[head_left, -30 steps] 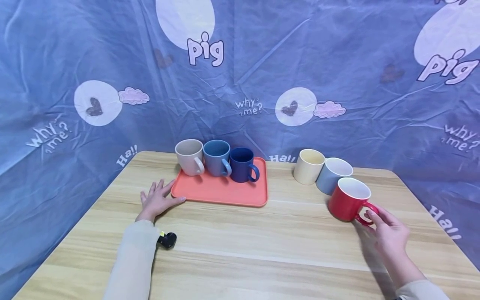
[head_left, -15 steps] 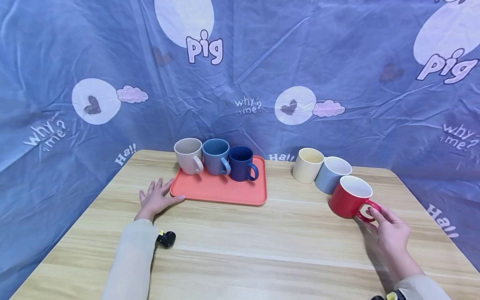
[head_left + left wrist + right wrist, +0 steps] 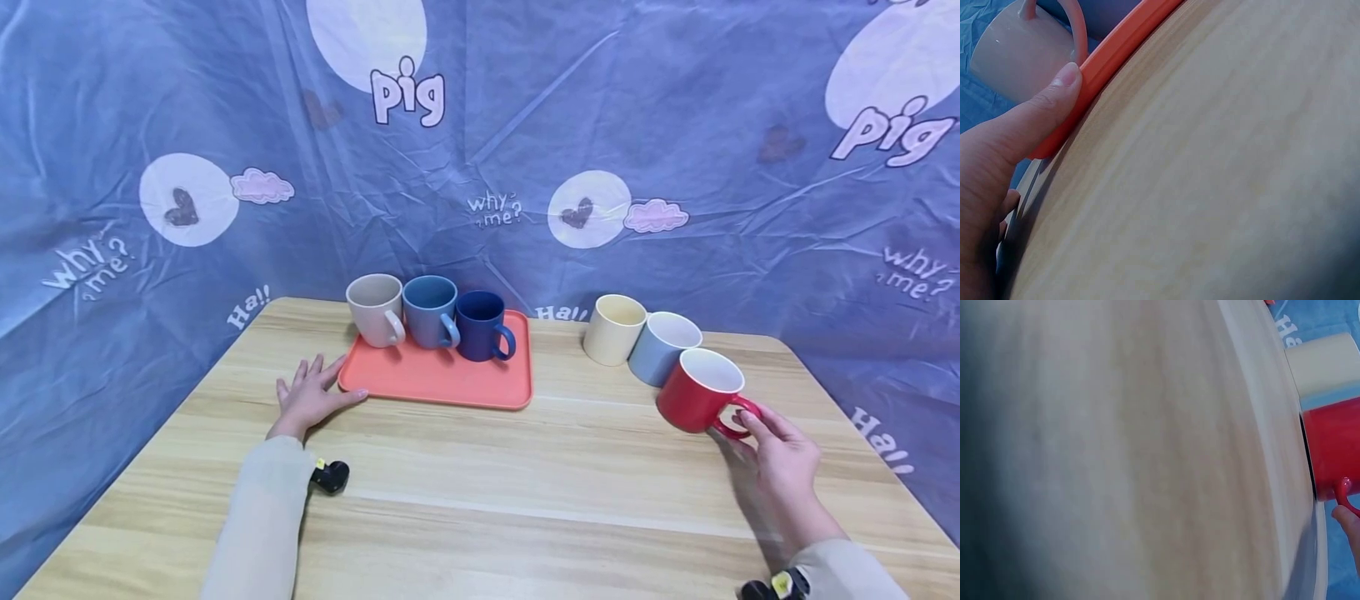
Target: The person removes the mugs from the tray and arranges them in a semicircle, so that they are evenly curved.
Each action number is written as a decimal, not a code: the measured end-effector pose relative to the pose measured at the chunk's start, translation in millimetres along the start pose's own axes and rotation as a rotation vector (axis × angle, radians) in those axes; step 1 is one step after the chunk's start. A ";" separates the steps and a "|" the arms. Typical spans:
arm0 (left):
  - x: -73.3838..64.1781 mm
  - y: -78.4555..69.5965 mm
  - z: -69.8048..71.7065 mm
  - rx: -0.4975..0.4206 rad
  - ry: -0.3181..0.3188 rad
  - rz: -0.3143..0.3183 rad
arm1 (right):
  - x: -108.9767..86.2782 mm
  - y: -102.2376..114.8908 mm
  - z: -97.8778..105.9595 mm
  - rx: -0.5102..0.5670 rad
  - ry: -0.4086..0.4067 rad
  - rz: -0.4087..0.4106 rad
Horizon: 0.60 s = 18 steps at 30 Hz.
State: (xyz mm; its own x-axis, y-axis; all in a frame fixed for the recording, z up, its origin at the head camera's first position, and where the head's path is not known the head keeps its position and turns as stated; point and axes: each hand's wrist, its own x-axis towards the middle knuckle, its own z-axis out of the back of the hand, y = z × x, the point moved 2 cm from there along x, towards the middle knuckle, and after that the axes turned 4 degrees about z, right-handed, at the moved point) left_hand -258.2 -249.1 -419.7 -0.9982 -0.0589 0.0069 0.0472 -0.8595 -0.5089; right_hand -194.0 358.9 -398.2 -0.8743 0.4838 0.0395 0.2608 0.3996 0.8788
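My right hand (image 3: pixel 787 458) pinches the handle of a red mug (image 3: pixel 690 400) with a white inside, at the right of the table. The mug leans a little; whether its base touches the table I cannot tell. Behind it stand a light blue mug (image 3: pixel 662 354) and a cream mug (image 3: pixel 613 333), their handles out of sight. At left, my left hand (image 3: pixel 307 404) lies with spread fingers at the near-left corner of a coral tray (image 3: pixel 435 387), thumb (image 3: pixel 1054 100) against its front edge. On the tray stand a grey-white mug (image 3: pixel 373 312), a blue mug (image 3: pixel 427 312) and a navy mug (image 3: pixel 476 329).
The wooden table (image 3: pixel 525 500) reaches back to a blue printed cloth (image 3: pixel 487 125). Along the tray's rear half the three mugs stand in a row, handles turned to the front right. A black strap piece (image 3: pixel 330 477) sticks out by the left sleeve.
The red mug has shifted slightly back and right and tilted a little in my right hand. My left hand keeps its place at the tray corner.
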 end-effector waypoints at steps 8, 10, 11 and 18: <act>-0.1 0.3 -0.2 -0.013 0.005 0.004 | 4.3 0.8 4.8 0.006 0.058 -0.017; 0.0 0.4 -0.2 -0.015 0.006 0.005 | 5.6 1.0 5.6 0.002 0.058 -0.023; 0.2 0.6 -0.3 -0.014 0.007 0.005 | 6.3 1.0 6.0 -0.002 0.057 -0.023; 1.5 2.2 -1.0 -0.011 0.008 0.002 | 10.2 0.3 6.9 0.016 0.109 0.004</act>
State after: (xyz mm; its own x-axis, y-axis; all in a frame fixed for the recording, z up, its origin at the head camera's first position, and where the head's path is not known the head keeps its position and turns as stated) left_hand -259.6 -250.6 -421.7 -0.9984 -0.0564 -0.0009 0.0487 -0.8537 -0.5185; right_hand -200.0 369.3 -400.8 -0.9124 0.3983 0.0948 0.2698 0.4108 0.8709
